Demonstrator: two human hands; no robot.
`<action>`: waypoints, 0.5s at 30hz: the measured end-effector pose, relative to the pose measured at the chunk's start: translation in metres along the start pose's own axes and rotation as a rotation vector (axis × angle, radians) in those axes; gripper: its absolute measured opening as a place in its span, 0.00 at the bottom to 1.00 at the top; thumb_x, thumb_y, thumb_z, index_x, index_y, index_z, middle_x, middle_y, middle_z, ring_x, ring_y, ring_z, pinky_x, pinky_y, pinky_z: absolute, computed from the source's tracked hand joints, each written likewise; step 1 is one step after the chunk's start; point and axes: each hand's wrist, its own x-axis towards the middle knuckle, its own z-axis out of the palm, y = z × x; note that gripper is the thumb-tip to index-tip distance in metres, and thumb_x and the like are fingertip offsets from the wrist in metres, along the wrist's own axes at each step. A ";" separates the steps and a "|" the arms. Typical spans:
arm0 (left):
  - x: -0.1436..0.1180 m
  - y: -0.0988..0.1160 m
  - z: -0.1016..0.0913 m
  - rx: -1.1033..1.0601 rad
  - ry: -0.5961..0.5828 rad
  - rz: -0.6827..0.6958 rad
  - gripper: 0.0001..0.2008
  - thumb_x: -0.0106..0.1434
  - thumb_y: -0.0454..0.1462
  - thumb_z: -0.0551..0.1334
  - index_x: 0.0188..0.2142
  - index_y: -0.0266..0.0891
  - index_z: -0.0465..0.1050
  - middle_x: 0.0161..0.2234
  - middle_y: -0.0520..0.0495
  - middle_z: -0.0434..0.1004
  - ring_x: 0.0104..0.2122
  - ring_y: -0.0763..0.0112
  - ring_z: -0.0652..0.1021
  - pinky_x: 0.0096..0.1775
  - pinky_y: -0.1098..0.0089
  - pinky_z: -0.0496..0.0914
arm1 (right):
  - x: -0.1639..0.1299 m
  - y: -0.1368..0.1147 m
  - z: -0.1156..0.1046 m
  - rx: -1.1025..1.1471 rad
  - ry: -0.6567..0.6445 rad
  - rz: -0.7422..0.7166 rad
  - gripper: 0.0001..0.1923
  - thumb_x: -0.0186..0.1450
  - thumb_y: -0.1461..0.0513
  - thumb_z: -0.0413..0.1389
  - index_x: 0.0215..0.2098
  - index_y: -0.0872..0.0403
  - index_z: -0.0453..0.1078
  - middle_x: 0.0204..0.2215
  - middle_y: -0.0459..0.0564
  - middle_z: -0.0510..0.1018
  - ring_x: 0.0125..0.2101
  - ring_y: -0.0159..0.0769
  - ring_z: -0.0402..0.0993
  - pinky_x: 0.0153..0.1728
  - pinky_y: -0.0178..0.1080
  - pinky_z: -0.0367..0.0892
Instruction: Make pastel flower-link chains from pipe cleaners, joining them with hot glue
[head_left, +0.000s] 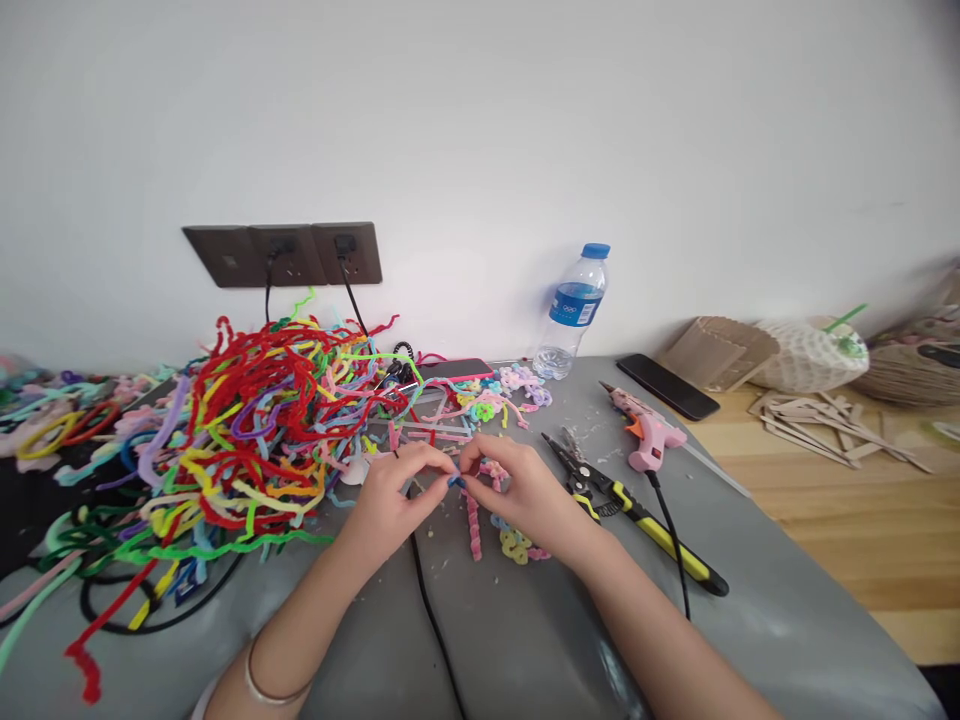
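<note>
My left hand point(394, 495) and my right hand point(517, 490) meet over a grey table point(525, 640), fingertips pinching a small blue pipe-cleaner piece point(455, 482) between them. A pink twisted pipe cleaner point(473, 525) and a small yellow-green pipe-cleaner flower point(514, 546) lie just below the hands. A big tangle of coloured pipe cleaners point(247, 440) sits to the left of my left hand.
Yellow-handled pliers point(637, 515) and a pink glue gun point(645, 435) with a black cord lie to the right. A water bottle point(574, 315), a dark phone point(667, 385), a red phone point(454, 370) and small pastel flowers point(510, 385) sit farther back. A wall socket strip point(285, 255) has two plugs.
</note>
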 end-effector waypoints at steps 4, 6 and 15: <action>-0.001 -0.001 0.000 -0.065 0.017 -0.054 0.07 0.61 0.28 0.59 0.34 0.41 0.72 0.31 0.52 0.78 0.31 0.73 0.77 0.36 0.75 0.70 | 0.001 -0.002 -0.001 0.085 -0.004 -0.003 0.05 0.63 0.69 0.55 0.34 0.52 0.68 0.31 0.45 0.74 0.33 0.33 0.70 0.36 0.34 0.65; 0.000 0.000 0.000 -0.123 0.028 -0.094 0.06 0.60 0.29 0.59 0.34 0.40 0.72 0.31 0.52 0.78 0.31 0.73 0.77 0.36 0.75 0.70 | 0.001 -0.001 -0.001 0.114 0.014 -0.017 0.05 0.64 0.68 0.55 0.34 0.53 0.68 0.30 0.44 0.74 0.31 0.32 0.70 0.35 0.34 0.65; 0.000 0.001 0.000 -0.132 0.036 -0.053 0.06 0.60 0.28 0.62 0.36 0.40 0.71 0.32 0.51 0.75 0.32 0.73 0.74 0.36 0.74 0.68 | 0.000 0.001 -0.002 0.133 0.102 -0.061 0.07 0.62 0.71 0.54 0.31 0.53 0.69 0.27 0.44 0.72 0.29 0.31 0.68 0.32 0.34 0.63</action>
